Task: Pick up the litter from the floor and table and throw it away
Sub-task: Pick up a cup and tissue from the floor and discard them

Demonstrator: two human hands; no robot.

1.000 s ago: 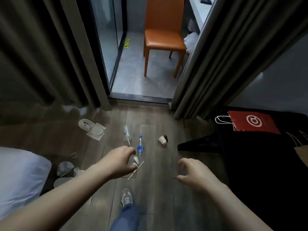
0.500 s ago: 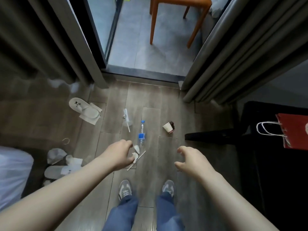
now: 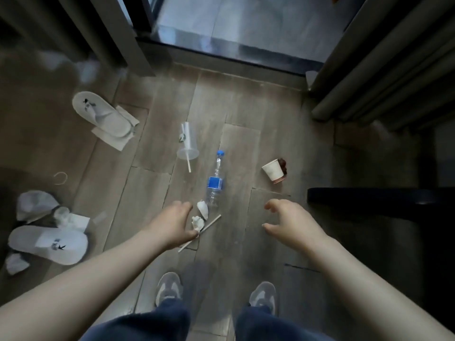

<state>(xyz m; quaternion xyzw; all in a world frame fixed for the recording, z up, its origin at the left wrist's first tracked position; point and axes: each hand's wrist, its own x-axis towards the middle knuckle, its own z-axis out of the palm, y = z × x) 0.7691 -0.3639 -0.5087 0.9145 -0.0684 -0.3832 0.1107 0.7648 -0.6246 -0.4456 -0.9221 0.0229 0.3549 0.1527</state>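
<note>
— What has changed for us in the last second?

— We have stepped closer and tipped our gaze down. The orange chair has slid out past the far edge, and both shoes [image 3: 169, 287] are now planted side by side. The litter sits right under our hands. Nothing is lifted yet, so we judge the job is only starting.

— Where does the litter lie?

— On the wooden floor [image 3: 246, 107]. The plastic bottle [image 3: 214, 183] lies in the middle, blue cap pointing far. A clear cup [image 3: 187, 143] with a straw in it lies just far-left of the bottle, and a paper cup [image 3: 273, 171] lies on its side to the right. Two crumpled scraps [image 3: 202, 209] and a loose straw [image 3: 213, 221] lie at the bottle's near end. Crumpled tissues [image 3: 37, 204] and white slippers [image 3: 103, 115] are well off to the left.

— And our hands?

— Both arms reach forward and down. Our left hand [image 3: 172, 225] hangs by the scraps, back up, fingers loosely curled and holding nothing. Whether its thumb touches the loose straw, we cannot tell. Our right hand [image 3: 293, 222] hovers right of the bottle, fingers bent like a claw, also empty.
</note>
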